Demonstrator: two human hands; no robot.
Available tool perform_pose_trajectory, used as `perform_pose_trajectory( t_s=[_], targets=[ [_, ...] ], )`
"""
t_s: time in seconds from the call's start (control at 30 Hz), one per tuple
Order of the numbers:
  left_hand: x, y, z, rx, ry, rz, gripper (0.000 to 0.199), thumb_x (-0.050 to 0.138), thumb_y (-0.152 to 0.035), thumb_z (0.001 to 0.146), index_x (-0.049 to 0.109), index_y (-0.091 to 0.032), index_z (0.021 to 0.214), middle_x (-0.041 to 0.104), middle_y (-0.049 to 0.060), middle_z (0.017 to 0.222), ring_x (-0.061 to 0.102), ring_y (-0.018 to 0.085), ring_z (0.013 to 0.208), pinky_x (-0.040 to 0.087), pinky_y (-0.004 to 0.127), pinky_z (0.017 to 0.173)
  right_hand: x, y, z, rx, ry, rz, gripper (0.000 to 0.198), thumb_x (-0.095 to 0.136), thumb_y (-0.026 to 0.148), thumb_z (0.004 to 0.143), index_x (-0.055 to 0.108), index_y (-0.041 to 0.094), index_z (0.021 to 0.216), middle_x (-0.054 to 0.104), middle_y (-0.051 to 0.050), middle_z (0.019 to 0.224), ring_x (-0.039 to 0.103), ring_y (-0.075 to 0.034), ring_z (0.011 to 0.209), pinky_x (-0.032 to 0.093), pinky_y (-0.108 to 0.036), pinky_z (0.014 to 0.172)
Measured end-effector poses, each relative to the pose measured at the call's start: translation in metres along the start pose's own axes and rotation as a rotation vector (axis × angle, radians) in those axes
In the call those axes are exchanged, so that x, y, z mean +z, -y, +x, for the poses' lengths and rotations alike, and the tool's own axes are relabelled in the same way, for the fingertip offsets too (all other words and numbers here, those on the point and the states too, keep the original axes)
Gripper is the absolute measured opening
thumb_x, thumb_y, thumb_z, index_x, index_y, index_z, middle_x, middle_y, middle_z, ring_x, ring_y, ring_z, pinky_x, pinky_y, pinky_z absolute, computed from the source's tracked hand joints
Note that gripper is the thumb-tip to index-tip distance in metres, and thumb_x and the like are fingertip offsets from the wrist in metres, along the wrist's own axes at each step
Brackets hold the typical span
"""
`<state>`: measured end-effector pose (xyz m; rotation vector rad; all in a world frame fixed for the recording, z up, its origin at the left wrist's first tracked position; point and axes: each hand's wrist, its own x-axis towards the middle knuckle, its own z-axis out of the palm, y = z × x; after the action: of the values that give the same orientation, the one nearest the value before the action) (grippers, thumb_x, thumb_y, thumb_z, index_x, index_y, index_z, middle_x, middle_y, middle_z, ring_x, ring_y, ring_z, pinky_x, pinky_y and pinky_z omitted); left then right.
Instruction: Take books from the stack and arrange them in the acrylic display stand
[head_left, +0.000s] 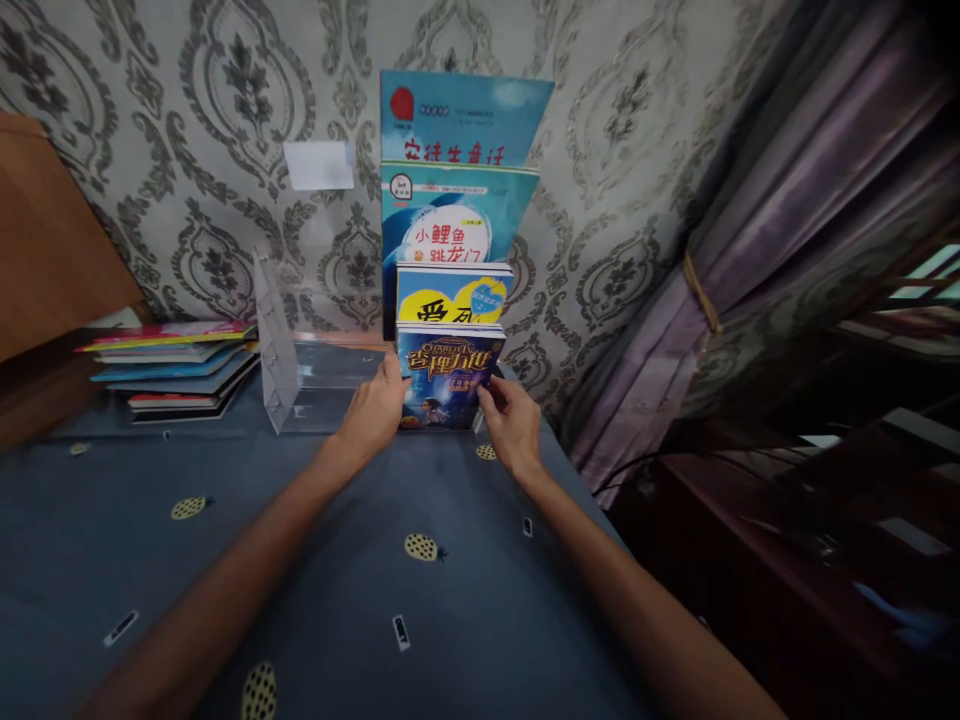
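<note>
In the head view, a dark blue book (448,370) with gold title lettering stands upright, its cover print upside down, at the front of a tiered row of books. My left hand (377,402) holds its left edge, and my right hand (512,418) pinches its right edge. Behind it rise a yellow and white book (454,292), a teal book (495,215) with a white oval, and a taller blue book (469,110) at the back. To the left of my left hand is the clear plastic stepped rack (279,345); these books stand in its right part.
A stack of thin books (176,365) lies left of the rack, beside a brown wooden panel (56,235). Patterned wallpaper (622,120) backs the blue cloth (330,580). A tied purple curtain (675,330) hangs at right, above a dark reddish cabinet (697,510) with a cable.
</note>
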<state>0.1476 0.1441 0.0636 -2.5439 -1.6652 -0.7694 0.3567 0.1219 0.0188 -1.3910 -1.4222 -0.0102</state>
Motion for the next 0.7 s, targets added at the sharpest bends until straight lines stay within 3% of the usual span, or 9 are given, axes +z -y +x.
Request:
perform_pose_trajectory(
  t_s=[0.27,0.47,0.7],
  targets=[
    [0.003,0.008,0.003,0.052,-0.033,-0.062,0.017,0.040,-0.022,0.105,0.041,-0.017,0.121,0.068,0.016,0.117,0.070,0.027,0.102,0.054,0.036,0.082,0.003,0.002,-0.004,-0.007,-0.015,0.022,0.032,0.053,0.034,0.088,0.075,0.014,0.101,0.068,-0.008,0.079,0.062,-0.022,0.071,0.047,-0.033,0.066],
    [-0.006,0.002,0.002,0.009,0.030,-0.010,0.016,0.043,-0.020,0.104,0.044,-0.013,0.118,0.068,0.019,0.115,0.070,0.031,0.103,0.054,0.039,0.081,0.005,0.004,-0.005,-0.011,-0.026,-0.003,0.031,0.051,0.033,0.090,0.076,0.017,0.095,0.064,-0.006,0.074,0.059,-0.021,0.068,0.046,-0.032,0.064],
    [-0.007,0.001,0.002,0.004,0.026,-0.011,0.014,0.042,-0.020,0.104,0.044,-0.016,0.117,0.068,0.017,0.116,0.070,0.029,0.103,0.054,0.037,0.082,0.007,-0.004,-0.006,-0.007,-0.023,-0.002,0.035,0.050,0.034,0.090,0.077,0.016,0.103,0.069,-0.008,0.079,0.063,-0.023,0.072,0.050,-0.035,0.068]
  ],
)
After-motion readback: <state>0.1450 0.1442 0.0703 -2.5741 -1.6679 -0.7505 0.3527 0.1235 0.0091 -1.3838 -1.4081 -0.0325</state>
